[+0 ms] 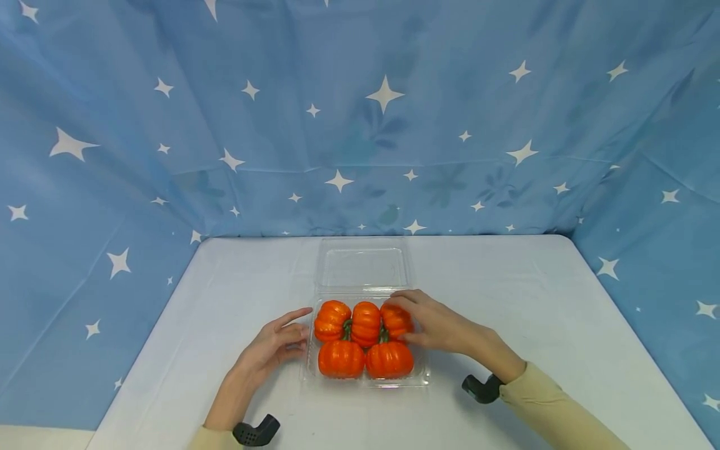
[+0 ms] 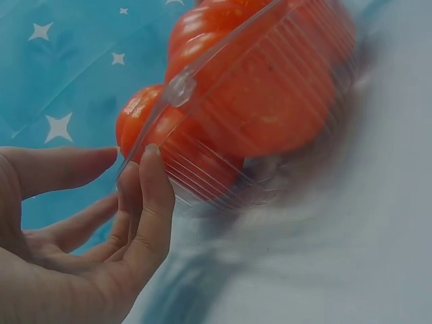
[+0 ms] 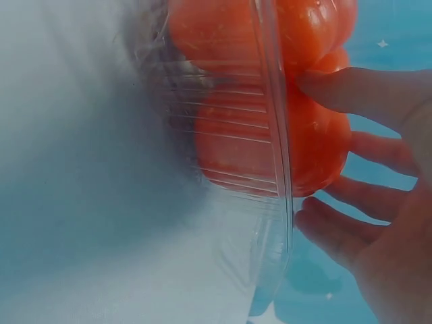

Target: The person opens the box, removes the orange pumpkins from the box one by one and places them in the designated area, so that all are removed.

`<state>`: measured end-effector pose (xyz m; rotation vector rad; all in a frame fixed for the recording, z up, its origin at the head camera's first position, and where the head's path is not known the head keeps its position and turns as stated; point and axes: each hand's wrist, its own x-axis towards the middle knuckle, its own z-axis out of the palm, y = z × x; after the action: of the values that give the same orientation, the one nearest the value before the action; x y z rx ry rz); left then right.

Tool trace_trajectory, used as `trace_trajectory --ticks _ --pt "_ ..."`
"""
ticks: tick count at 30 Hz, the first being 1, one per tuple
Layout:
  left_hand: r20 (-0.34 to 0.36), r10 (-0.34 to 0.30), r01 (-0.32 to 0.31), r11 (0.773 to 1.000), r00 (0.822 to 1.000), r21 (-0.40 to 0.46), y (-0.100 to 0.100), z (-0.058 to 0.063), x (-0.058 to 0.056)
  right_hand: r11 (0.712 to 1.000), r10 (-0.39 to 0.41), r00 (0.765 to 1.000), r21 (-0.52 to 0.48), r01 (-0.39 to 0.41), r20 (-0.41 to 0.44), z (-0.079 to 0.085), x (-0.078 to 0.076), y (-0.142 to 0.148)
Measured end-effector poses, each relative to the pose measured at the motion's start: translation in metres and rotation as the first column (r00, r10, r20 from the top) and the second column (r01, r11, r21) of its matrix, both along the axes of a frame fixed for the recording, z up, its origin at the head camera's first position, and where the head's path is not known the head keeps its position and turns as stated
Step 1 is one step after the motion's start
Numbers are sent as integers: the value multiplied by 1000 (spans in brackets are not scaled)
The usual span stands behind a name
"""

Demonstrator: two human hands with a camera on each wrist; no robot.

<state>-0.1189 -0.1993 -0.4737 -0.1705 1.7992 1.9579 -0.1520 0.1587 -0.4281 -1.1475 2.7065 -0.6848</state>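
A clear plastic clamshell box [image 1: 422, 378] lies on the table with its lid folded back. Several small, glossy orange pumpkins with green stems fill its base in two rows. At the right end of the far row, my right hand [image 1: 435, 322] holds a pumpkin [image 1: 398, 322], thumb on the near side and fingers round the far side; the right wrist view shows that pumpkin [image 3: 314, 148] above the rim. My left hand [image 1: 272, 347] is at the box's left edge. In the left wrist view its fingertips [image 2: 152, 158] lightly pinch the rim and side wall.
Behind the base, the transparent lid [image 1: 364, 265] lies flat, pointing away from me. A white cloth covers the table [image 1: 506, 281]. Blue curtains [image 1: 360, 144] with white stars hang along the far edge and both sides.
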Motion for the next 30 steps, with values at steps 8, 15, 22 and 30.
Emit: trace_trajectory --ticks 8,15,22,30 --pt "-23 -15 15 1000 1000 8 -2 -2 -11 998 21 1000 57 -21 1 1 1 -2" --pt "-48 -49 50 998 998 27 0 -6 -16 996 43 999 80 -40 -26 1 2 -2" --pt "-66 -54 56 998 996 24 3 -6 -16 996 49 997 77 -44 -64 3 3 0" --pt "-85 -59 61 998 995 18 5 -5 -15 997 38 998 75 -34 -52 8 4 -1"
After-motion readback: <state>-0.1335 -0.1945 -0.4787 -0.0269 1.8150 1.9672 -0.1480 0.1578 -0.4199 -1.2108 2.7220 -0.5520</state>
